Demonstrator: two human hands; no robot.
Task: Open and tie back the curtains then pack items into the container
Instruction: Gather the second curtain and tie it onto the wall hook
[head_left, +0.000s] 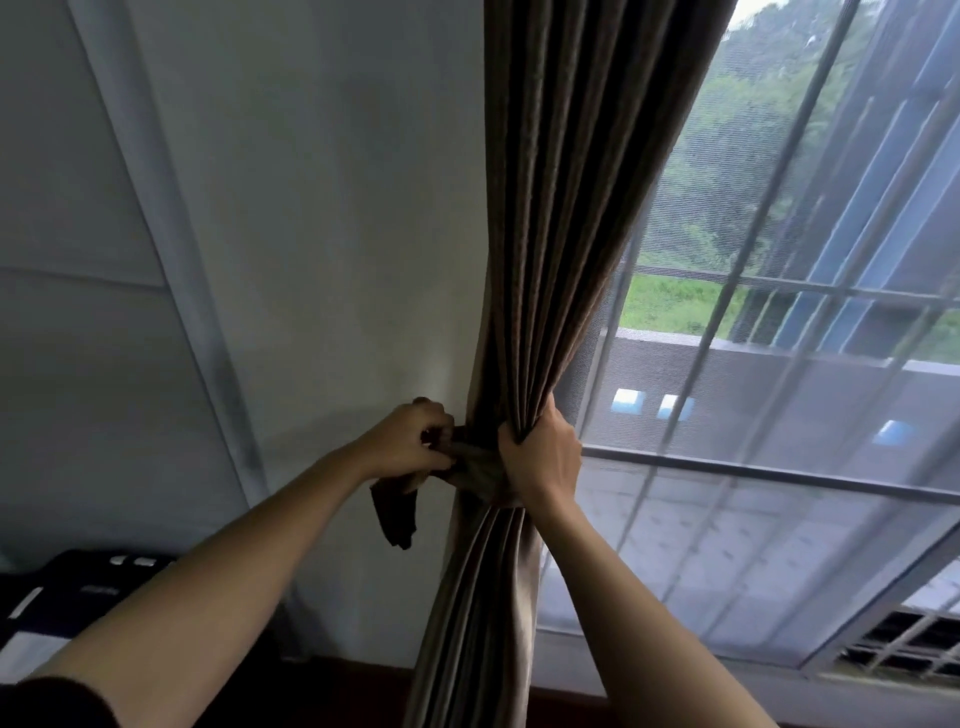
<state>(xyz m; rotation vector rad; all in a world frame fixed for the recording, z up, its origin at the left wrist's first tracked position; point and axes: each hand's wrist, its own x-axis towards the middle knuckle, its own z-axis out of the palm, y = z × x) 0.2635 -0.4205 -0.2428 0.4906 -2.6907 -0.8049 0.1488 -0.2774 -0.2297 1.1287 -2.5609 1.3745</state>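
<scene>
So, curtain (561, 208) open, tie band (474, 470) half done.
Right hand (540, 457) grips the gather, left hand (410, 447) pinches the band; packing's left.

The camera rides on my head, facing forward and a little down, close to the brown curtain (550, 260) that runs down mid-frame. Its wide lens takes in the white wall (311, 208) at left and the window (779, 364) at right, their uprights leaning inward towards the bottom, with my left hand (410, 441) and right hand (543, 457) low in the centre.
</scene>
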